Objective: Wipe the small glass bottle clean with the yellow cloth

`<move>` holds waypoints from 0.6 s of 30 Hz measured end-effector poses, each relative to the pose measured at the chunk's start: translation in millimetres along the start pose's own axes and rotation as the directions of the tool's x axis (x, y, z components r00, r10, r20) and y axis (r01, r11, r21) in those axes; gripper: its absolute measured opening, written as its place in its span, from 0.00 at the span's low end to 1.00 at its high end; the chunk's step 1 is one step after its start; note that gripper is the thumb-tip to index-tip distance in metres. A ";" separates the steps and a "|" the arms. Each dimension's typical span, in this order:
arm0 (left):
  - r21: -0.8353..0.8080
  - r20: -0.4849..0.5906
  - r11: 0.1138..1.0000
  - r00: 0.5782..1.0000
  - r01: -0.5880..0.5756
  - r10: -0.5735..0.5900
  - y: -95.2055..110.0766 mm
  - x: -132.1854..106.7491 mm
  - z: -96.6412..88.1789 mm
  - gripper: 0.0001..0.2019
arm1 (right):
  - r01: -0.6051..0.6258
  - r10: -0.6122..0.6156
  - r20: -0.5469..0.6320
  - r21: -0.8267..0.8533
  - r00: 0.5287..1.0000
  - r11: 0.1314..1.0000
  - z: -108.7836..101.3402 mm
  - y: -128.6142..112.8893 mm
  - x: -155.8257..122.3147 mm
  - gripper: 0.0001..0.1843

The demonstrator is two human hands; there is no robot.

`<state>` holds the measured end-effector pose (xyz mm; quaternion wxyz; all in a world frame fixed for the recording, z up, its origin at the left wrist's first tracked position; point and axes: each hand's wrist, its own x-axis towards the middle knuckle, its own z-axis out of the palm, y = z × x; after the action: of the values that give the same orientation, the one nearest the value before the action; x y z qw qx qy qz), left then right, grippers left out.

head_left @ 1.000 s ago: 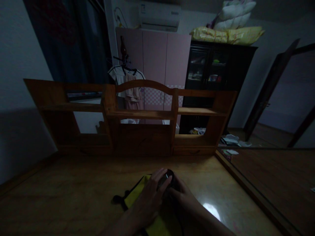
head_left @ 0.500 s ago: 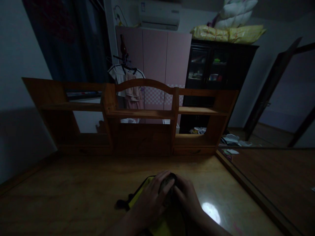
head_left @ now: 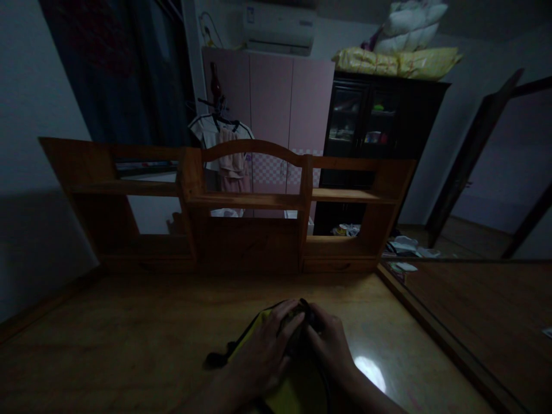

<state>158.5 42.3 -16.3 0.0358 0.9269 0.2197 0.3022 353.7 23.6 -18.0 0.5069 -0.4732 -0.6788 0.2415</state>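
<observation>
A yellow bag [head_left: 293,393] with black edging lies on the wooden tabletop [head_left: 142,333], low in the middle of the head view. My left hand [head_left: 273,342] lies over its upper left side, fingers bent around the dark top part. At the upper right edge, my right hand [head_left: 328,339] pinches the black trim between thumb and fingers. The two hands nearly meet at the bag's top. A short black strap [head_left: 217,360] sticks out to the left. Dim light and my fingers hide what exactly is gripped there.
Behind the bag stands a wooden shelf unit [head_left: 245,200] with open compartments and low drawers. A raised wooden edge [head_left: 431,322] borders the right side. Farther back are a pink wardrobe [head_left: 269,98], a black cabinet [head_left: 388,115] and hanging clothes [head_left: 233,155].
The top of the bag has risen slightly between my hands, with more black trim bunched near the right fingers. Both hands stay in nearly the same place.
</observation>
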 end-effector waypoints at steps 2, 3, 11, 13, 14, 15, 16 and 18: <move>0.046 -0.032 0.999 0.999 -0.007 0.008 0.2 0.1 1.7 0.41 | -0.002 0.001 0.017 0.071 1.000 0.998 1.4 -0.2 1.2 0.15; 0.064 -0.049 0.998 0.999 -0.011 0.015 -0.1 0.0 3.2 0.40 | -0.003 0.000 0.029 0.106 1.000 0.994 2.5 0.9 1.5 0.19; 0.106 -0.090 0.994 0.996 -0.005 0.015 1.9 -2.1 11.9 0.38 | 0.041 -0.060 0.107 0.169 0.992 0.985 5.7 11.1 -0.8 0.27; 0.113 -0.094 0.993 0.995 0.028 -0.017 2.6 -3.7 12.8 0.38 | 0.062 -0.078 0.109 0.139 0.991 0.988 3.2 7.9 0.1 0.24; 0.110 -0.099 0.993 0.994 0.047 -0.037 2.9 -4.5 13.4 0.38 | 0.063 -0.077 0.110 0.123 0.991 0.990 1.7 6.1 0.7 0.22; 0.101 -0.105 0.993 0.993 0.066 -0.055 3.0 -5.3 14.1 0.39 | 0.057 -0.068 0.106 0.100 0.992 0.993 0.1 4.8 1.4 0.21; 0.087 -0.113 0.992 0.991 0.087 -0.077 3.1 -6.0 14.9 0.39 | 0.042 -0.048 0.091 0.070 0.995 0.997 -1.3 4.0 2.1 0.19; 0.045 -0.122 0.993 0.987 0.113 -0.107 3.0 -7.1 16.9 0.38 | -0.003 0.003 0.040 0.001 0.999 1.000 -3.2 4.1 3.6 0.14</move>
<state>164.3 37.7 -33.3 0.0150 0.8942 0.2801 0.3489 358.2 28.1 -18.4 0.4932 -0.4690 -0.6880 0.2517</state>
